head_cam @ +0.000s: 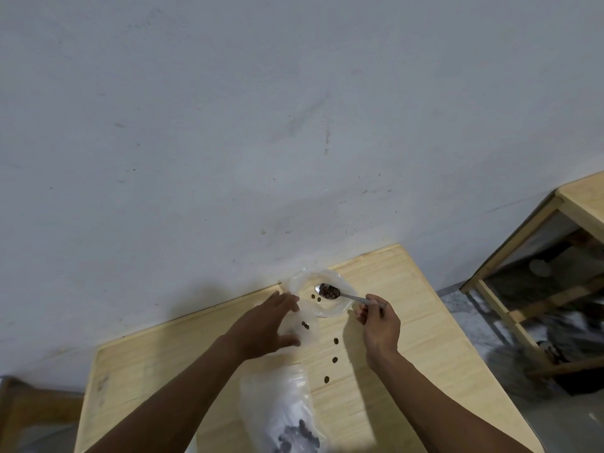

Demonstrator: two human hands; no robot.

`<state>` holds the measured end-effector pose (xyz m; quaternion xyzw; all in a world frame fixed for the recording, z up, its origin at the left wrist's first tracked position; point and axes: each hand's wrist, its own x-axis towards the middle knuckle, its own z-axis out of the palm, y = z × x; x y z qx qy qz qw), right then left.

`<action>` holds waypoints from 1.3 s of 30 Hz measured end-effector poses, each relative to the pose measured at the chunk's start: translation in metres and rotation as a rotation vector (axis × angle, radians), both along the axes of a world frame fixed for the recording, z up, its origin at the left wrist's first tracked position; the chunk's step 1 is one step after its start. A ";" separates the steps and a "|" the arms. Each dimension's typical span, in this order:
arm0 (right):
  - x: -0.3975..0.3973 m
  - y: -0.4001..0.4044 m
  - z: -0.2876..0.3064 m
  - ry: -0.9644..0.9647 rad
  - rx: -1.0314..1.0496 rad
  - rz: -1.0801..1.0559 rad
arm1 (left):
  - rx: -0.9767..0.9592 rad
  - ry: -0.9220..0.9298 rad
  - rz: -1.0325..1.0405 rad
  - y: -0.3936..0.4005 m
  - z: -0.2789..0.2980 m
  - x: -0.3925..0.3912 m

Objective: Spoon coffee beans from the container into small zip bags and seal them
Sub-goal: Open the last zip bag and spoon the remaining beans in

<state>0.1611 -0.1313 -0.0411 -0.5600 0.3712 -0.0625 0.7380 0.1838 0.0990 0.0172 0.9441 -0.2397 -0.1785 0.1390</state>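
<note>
A clear plastic container [330, 310] sits at the far edge of the wooden table [408, 322], with a few coffee beans left in it. My right hand [380, 325] pinches the handle of a metal spoon [330, 291] loaded with beans and holds it over the container. My left hand [264, 328] reaches in from the left with straight, spread fingers. It touches a small clear zip bag [304, 325] that lies beside the container with a bean or two inside. Three loose beans [334, 359] lie on the table between my arms.
A bigger clear plastic bag [281, 407] with dark beans in it lies near the table's front edge, between my forearms. The grey wall rises right behind the table. A second wooden table [581, 197] stands to the right across a strip of floor.
</note>
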 end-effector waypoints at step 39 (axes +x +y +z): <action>-0.003 -0.044 0.032 -0.015 -0.004 0.211 | -0.032 -0.093 -0.057 0.002 0.004 -0.004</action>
